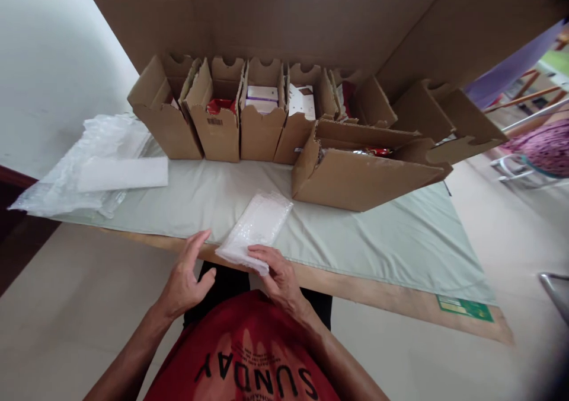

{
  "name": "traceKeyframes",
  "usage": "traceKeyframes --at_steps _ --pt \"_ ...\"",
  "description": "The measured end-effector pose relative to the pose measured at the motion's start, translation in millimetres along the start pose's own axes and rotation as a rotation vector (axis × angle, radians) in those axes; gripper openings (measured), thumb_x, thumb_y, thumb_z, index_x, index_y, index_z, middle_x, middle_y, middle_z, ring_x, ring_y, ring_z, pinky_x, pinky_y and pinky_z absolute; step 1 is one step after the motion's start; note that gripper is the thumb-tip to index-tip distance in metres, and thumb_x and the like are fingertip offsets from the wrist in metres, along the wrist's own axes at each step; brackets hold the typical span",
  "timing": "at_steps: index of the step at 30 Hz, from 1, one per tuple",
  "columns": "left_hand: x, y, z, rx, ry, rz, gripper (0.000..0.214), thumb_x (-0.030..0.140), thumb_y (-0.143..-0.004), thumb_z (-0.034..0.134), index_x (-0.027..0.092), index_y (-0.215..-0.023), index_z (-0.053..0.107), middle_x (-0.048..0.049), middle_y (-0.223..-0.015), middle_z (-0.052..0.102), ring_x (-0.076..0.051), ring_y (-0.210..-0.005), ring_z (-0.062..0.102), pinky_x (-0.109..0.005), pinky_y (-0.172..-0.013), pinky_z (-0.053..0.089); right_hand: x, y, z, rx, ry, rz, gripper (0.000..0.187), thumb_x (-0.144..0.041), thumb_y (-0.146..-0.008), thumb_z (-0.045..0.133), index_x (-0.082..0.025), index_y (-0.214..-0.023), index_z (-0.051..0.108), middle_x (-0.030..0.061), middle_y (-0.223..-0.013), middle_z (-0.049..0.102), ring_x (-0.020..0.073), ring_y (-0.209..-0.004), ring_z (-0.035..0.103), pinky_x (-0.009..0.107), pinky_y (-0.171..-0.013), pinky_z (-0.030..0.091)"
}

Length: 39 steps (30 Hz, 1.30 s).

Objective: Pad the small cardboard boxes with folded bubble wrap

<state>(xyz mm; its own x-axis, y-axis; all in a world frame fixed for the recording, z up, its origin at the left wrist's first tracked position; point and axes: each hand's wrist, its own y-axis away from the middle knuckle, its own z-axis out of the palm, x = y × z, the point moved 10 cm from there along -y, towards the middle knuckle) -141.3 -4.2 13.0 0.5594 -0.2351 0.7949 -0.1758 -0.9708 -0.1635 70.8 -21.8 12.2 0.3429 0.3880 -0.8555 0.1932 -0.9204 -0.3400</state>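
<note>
A bubble wrap pouch (258,226), whitish and flat, lies at the front edge of the cloth-covered table, its near end sticking out over the edge. My right hand (282,282) pinches that near corner, fingers on top and thumb below. To the left of the pouch, my left hand (189,276) is held in the air with thumb and fingers apart, touching nothing. Whether anything is inside the pouch I cannot make out.
Several open cardboard bins (262,134) stand in a row at the back, holding small packets and boxes. Another cardboard bin (355,178) lies slanted at the right. Bubble wrap sheets (111,137) and a white foam piece (128,174) are heaped at the left.
</note>
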Motion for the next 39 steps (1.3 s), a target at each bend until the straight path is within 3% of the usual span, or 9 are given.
traceKeyframes --at_steps 4,8,15,20,25,30,34,37,39 --pt "18.7 -11.9 35.2 -0.180 0.007 0.175 0.075 0.012 -0.081 0.058 0.022 -0.153 0.040 -0.0150 -0.159 0.045 -0.030 -0.150 0.040 -0.051 -0.123 0.037 7.5 3.6 -1.5 -0.047 -0.221 0.120 0.023 -0.030 -0.100 0.056 -0.026 -0.116 0.073 0.0061 -0.116 0.077 0.0211 -0.111 0.070 0.041 -0.101 0.054" --pt "29.9 -23.0 50.6 -0.259 0.104 0.258 0.047 0.008 -0.082 0.054 0.021 -0.125 0.064 -0.0123 -0.137 0.067 -0.028 -0.143 0.050 -0.049 -0.117 0.045 21.2 6.2 -0.2 -0.074 -0.364 0.250 0.027 -0.044 -0.098 0.061 -0.026 -0.111 0.076 0.0069 -0.115 0.077 0.0233 -0.108 0.071 0.040 -0.098 0.055" --pt "33.8 -33.3 52.7 -0.183 0.067 0.293 0.018 0.015 -0.089 0.057 0.020 -0.098 0.073 -0.0108 -0.110 0.077 -0.025 -0.116 0.070 -0.041 -0.099 0.056 28.9 6.6 -13.6 -0.029 -0.336 0.317 0.030 -0.049 -0.095 0.063 -0.026 -0.107 0.076 0.0068 -0.112 0.076 0.0252 -0.106 0.070 0.040 -0.095 0.056" --pt "38.5 -29.7 52.0 -0.181 0.101 0.324 0.024 0.009 -0.087 0.056 0.019 -0.101 0.072 -0.0124 -0.118 0.073 -0.024 -0.118 0.068 -0.040 -0.102 0.054 15.0 4.2 -17.4 -0.070 -0.215 0.165 0.020 -0.032 -0.097 0.062 -0.026 -0.110 0.075 0.0073 -0.113 0.075 0.0235 -0.107 0.070 0.042 -0.095 0.056" --pt "32.4 -25.7 46.7 -0.220 0.108 0.277 0.028 0.007 -0.088 0.053 0.020 -0.102 0.074 -0.0143 -0.135 0.063 -0.024 -0.121 0.065 -0.037 -0.098 0.055 -1.7 9.4 -9.7 -0.066 0.070 -0.091 0.037 -0.010 -0.091 0.055 -0.028 -0.118 0.073 0.0086 -0.122 0.072 0.0234 -0.110 0.067 0.044 -0.094 0.057" --pt "22.4 -75.4 6.4 -0.015 0.113 0.217 0.023 0.025 -0.083 0.067 0.021 -0.105 0.074 -0.0113 -0.140 0.059 -0.025 -0.120 0.064 -0.039 -0.102 0.053 -25.0 -8.2 23.2 -0.109 0.142 -0.148 0.052 -0.012 -0.092 0.057 -0.028 -0.141 0.058 0.0119 -0.143 0.059 0.0257 -0.130 0.057 0.047 -0.105 0.054" --pt "-48.7 -110.5 -57.8 0.360 0.273 -0.194 0.042 0.035 -0.078 0.065 0.017 -0.117 0.067 -0.0114 -0.121 0.069 -0.024 -0.105 0.069 -0.038 -0.089 0.058 -42.1 -18.1 53.2 -0.295 0.087 -0.169 0.050 -0.020 -0.095 0.061 -0.028 -0.144 0.054 0.0112 -0.153 0.052 0.0232 -0.134 0.055 0.043 -0.107 0.054" --pt "-96.6 -92.8 -89.2 0.538 0.380 -0.384 0.045 0.042 -0.079 0.064 0.015 -0.114 0.066 -0.0115 -0.108 0.072 -0.022 -0.090 0.071 -0.033 -0.074 0.058 -27.1 -33.1 24.4 -0.155 0.151 -0.123 0.034 -0.017 -0.097 0.056 -0.027 -0.128 0.066 0.0095 -0.140 0.063 0.0218 -0.126 0.061 0.042 -0.103 0.055" --pt "-107.0 -76.4 -96.9 0.547 0.311 -0.388 0.044 0.045 -0.080 0.064 0.016 -0.113 0.067 -0.0101 -0.105 0.072 -0.022 -0.090 0.071 -0.033 -0.076 0.058 -6.6 -51.3 -6.1 -0.027 0.286 -0.065 0.030 -0.015 -0.097 0.052 -0.024 -0.119 0.071 0.0099 -0.131 0.069 0.0226 -0.120 0.064 0.042 -0.103 0.054"
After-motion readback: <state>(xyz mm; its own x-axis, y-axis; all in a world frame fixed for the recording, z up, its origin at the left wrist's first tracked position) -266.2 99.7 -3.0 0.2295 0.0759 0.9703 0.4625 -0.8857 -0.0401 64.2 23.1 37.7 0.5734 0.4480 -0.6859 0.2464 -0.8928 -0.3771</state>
